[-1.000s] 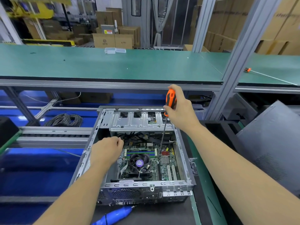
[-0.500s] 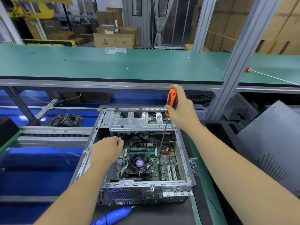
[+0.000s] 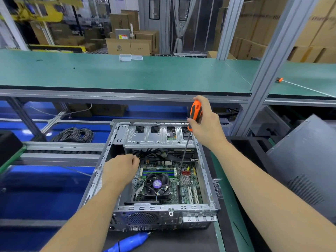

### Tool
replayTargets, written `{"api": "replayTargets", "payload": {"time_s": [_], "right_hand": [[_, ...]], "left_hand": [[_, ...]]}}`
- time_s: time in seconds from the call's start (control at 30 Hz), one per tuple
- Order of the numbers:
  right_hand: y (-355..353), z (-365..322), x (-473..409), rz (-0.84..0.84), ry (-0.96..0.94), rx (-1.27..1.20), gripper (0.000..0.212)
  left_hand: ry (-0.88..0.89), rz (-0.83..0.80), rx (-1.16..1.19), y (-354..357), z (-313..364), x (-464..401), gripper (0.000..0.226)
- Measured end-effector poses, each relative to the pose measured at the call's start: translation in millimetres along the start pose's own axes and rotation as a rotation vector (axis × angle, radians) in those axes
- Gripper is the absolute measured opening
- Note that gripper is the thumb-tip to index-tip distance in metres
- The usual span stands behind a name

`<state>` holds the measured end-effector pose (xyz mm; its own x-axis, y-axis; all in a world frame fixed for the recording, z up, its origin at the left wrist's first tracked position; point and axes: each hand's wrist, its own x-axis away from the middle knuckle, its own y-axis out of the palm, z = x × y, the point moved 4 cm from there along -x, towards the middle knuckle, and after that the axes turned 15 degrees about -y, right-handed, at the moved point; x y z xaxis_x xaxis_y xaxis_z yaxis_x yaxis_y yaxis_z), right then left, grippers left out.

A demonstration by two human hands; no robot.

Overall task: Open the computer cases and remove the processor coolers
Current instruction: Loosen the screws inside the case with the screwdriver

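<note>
Nothing moved, right hand (image 3: 207,124) gripping screwdriver (image 3: 195,113) in open case (image 3: 207,171), left hand (image 3: 121,169) clenched beside cooler (image 3: 157,186).

Open case (image 3: 101,171) top gives access — drive cage (image 3: 160,137) and cables (image 3: 151,153) crowd the far end.

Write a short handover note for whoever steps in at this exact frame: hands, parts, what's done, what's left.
Right hand grips the orange screwdriver, its tip down on the motherboard beyond the cooler.
Left hand is curled inside the case's left side by the cables; what it holds cannot be told.
Computer case is open.
Processor cooler is still mounted.
Left: free and lift out the cooler.
</note>
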<state>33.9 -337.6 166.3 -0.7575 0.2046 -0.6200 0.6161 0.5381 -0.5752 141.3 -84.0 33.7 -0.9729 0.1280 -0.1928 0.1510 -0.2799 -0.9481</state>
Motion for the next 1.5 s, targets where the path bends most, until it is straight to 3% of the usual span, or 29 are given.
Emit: {"api": "replayTargets", "payload": {"time_s": [0.37,0.47,0.53,0.63,0.73,0.87,1.0,1.27,1.5], "right_hand": [[0.2,-1.9,3.1,-0.033,0.026,-0.005,0.067],[-0.1,-11.5,1.9,-0.068,-0.051,-0.012,0.042],[-0.1,-25.9,-5.5,-0.056,-0.122,0.196,0.022],[-1.1,-42.1,-28.5,-0.143,-0.082,0.694,0.045],[-3.2,-45.1,-46.8,-0.334,-0.036,0.853,0.046],[8.4,-48.3,-51.3,-0.481,-0.162,0.656,0.028],[7.1,-45.5,-58.5,-0.584,-0.231,0.566,0.030],[-13.4,-32.3,-49.5,-0.560,-0.292,0.462,0.027],[-0.4,-47.6,-53.1,-0.843,-0.237,0.332,0.009]], "left_hand": [[0.004,-0.005,0.010,0.5,-0.4,-0.1,0.050],[0.004,-0.001,0.005,0.8,-0.2,0.5,0.050],[0.001,0.006,-0.005,0.2,-0.1,1.0,0.050],[0.000,0.011,-0.002,0.2,-0.1,1.8,0.050],[0.005,0.008,-0.004,0.3,-0.2,1.3,0.050],[0.002,0.006,-0.009,0.5,-0.2,1.6,0.050],[0.002,0.002,-0.027,-0.2,0.1,2.1,0.050],[0.008,0.013,-0.049,-1.9,2.6,5.0,0.048],[-0.018,-0.020,-0.046,0.8,1.0,3.3,0.047]]}}
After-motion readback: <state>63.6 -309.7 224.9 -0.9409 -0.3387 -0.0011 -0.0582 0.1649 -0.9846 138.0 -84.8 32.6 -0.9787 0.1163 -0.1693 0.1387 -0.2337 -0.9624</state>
